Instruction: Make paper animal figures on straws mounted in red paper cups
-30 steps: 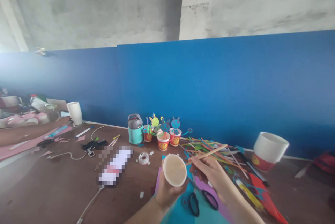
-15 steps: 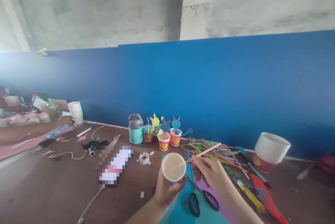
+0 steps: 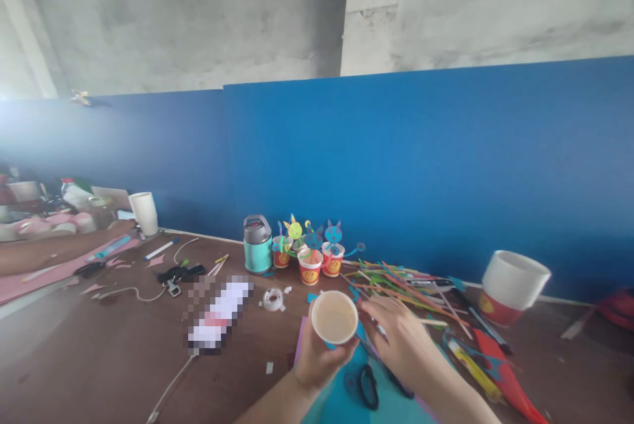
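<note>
1. Paper cup [image 3: 335, 317]: pale, one piece; located at the lower centre of the frame, held off the table [image 3: 119, 358] with its open mouth turned toward the camera.
2. Left hand [image 3: 317, 361]: closed around the cup; the wall is gripped from the left and below.
3. Right hand [image 3: 399, 331]: placed just beside the cup's right side, fingers curled; whether anything is gripped cannot be told, as the fingertips are partly hidden.
4. Stick [image 3: 434, 323]: pale; only one end is seen, to the right of the right hand.
5. Scissors [image 3: 375, 388]: dark-handled; laid on a blue sheet [image 3: 329, 409] at the bottom centre, partly covered by the right hand and forearm.
6. Paper strips [image 3: 416, 286]: many colours; heaped right of centre.
7. Decorated cups [image 3: 310, 270]: red and white, topped with cat-shaped cutouts [image 3: 333, 232]; grouped at the centre.
8. Flask [image 3: 257, 256]: turquoise and grey; stood upright left of the decorated cups.
9. Tape roll [image 3: 266, 300]: laid below the flask.
</note>
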Demonstrator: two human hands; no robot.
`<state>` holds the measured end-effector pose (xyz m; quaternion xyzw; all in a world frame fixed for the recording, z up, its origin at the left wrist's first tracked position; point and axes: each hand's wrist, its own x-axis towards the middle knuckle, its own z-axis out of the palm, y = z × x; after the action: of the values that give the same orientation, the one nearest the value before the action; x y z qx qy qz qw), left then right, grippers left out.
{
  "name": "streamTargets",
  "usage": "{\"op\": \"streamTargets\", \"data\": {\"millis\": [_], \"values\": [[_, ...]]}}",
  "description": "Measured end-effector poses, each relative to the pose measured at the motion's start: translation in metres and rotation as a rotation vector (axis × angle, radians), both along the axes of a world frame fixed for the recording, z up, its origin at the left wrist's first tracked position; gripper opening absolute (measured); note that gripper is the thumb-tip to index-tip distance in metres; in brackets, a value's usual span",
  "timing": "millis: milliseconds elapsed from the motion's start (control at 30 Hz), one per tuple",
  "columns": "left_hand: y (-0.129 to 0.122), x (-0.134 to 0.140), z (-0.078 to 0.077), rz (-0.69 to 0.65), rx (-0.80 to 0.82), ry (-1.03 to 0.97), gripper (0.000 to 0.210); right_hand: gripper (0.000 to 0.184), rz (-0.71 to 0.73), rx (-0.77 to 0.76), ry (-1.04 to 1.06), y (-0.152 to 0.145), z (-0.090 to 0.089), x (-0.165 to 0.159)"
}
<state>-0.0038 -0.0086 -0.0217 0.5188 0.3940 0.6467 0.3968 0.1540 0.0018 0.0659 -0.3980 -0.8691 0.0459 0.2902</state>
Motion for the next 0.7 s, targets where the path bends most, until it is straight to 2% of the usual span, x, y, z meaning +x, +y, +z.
{"op": "streamTargets", "data": {"millis": [133,233,333,467,533,633,700], "values": [[0.001,0.000,-0.004,0.000,0.046,0.031,0.054,0.029,0.063,-0.218,0.033,0.005,0.006,0.007],[0.002,0.001,0.000,0.027,0.080,0.030,0.046,0.030,0.062,-0.331,0.102,0.010,0.008,0.018],[0.006,-0.004,0.009,0.072,0.043,-0.031,0.039,0.030,-0.007,-0.430,0.213,0.020,0.010,0.038],[0.015,-0.016,0.015,0.230,-0.027,-0.195,0.048,0.031,-0.128,-0.467,0.430,0.030,0.020,0.066],[0.018,-0.018,0.012,0.193,-0.023,-0.174,0.049,0.035,-0.194,-0.441,0.542,0.032,0.024,0.071],[0.018,-0.014,0.004,0.050,0.015,-0.053,0.046,0.035,-0.277,-0.445,0.578,0.031,0.021,0.059],[0.016,-0.010,-0.001,0.031,0.060,0.025,0.049,0.035,-0.231,-0.516,0.537,0.029,0.013,0.042]]}}
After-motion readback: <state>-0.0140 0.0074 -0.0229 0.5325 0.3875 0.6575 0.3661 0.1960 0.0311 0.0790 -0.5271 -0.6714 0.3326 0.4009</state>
